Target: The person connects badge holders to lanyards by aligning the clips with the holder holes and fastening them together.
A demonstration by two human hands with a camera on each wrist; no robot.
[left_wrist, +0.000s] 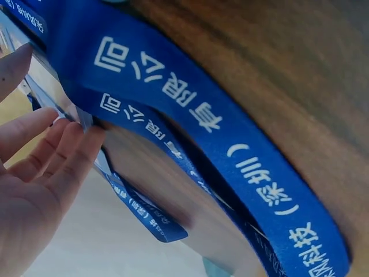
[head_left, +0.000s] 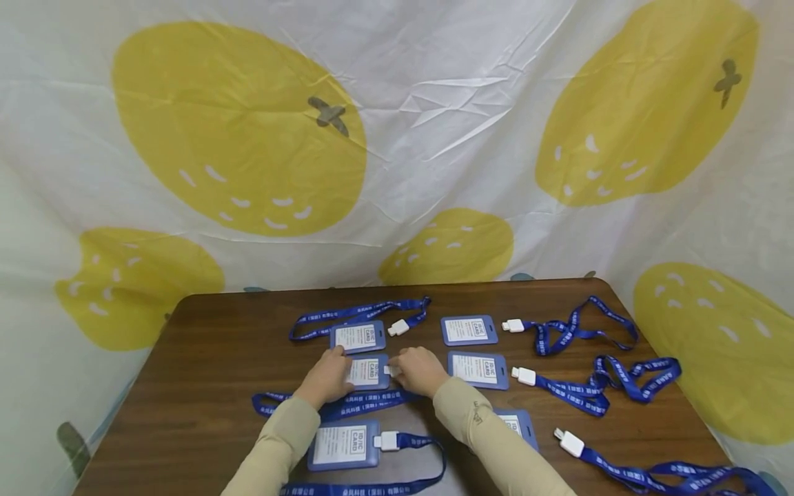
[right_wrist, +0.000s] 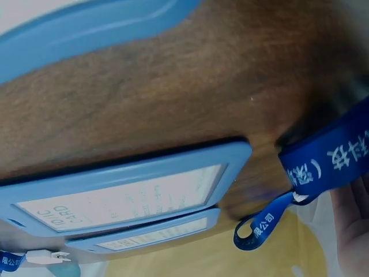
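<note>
On the table, my left hand point(head_left: 329, 377) grips the left end of a blue-framed ID card holder point(head_left: 367, 372), thumb at the near edge and fingers at the far one. At its slotted right end, my right hand point(head_left: 420, 370) pinches the white clip point(head_left: 391, 370) of a blue lanyard point(head_left: 372, 401). Whether the clip is fastened through the slot cannot be made out. The lanyard's printed strap lies on the near side of the holder. The left wrist view has the strap point(left_wrist: 213, 115) beside my fingers; the right wrist view has it hanging by my hand point(right_wrist: 353, 225).
Nearer me lies a card holder point(head_left: 341, 444) with a white clip point(head_left: 389, 441) at its slot. Behind is another holder point(head_left: 358, 336), its clip point(head_left: 398, 328) apart. On the right, several holders point(head_left: 477, 370) lie beside separate lanyards point(head_left: 571, 396). A fruit-print curtain point(head_left: 434, 138) hangs behind the table.
</note>
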